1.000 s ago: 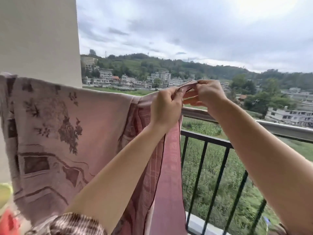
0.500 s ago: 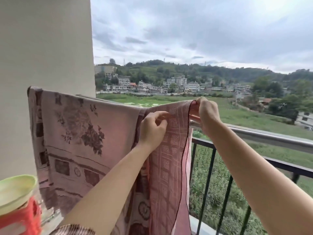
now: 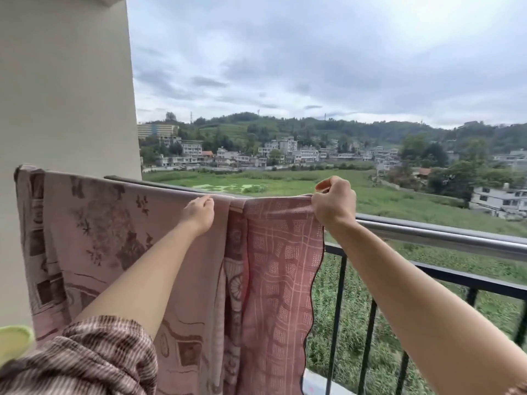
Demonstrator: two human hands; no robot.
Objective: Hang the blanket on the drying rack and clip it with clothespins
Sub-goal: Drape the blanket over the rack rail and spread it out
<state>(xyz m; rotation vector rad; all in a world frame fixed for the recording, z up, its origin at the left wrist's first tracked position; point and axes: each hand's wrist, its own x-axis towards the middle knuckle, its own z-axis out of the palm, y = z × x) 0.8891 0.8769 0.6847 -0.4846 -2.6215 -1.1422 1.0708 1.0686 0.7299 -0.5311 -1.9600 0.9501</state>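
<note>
In the head view, the pink woven blanket with a brown floral and grid pattern (image 3: pixel 119 240) now hangs over a line or bar that its own top fold hides, in front of the grey metal balcony railing (image 3: pixel 445 238). Half a second ago the two hands sat close together on the bunched right corner; since then they have moved apart and the gridded end panel has been drawn out flat between them.

The left hand (image 3: pixel 199 213) has its fingers curled closed over the top fold, with the floral expanse stretching away to the left of its knuckles. The right hand (image 3: pixel 333 205) pinches the outer top corner, thumb and forefinger raised above the fold, the other fingers closed around the cloth; the scalloped side hem drops straight below its wrist. The gridded panel lies taut between the two sets of fingers.

This suggests the hanging step is nearly finished and the edge is being evened out. No clothespin can be seen in either hand, so clipping appears not yet begun. A pale green rounded object (image 3: pixel 14 337) shows at the lower left, well below the left forearm.
</note>
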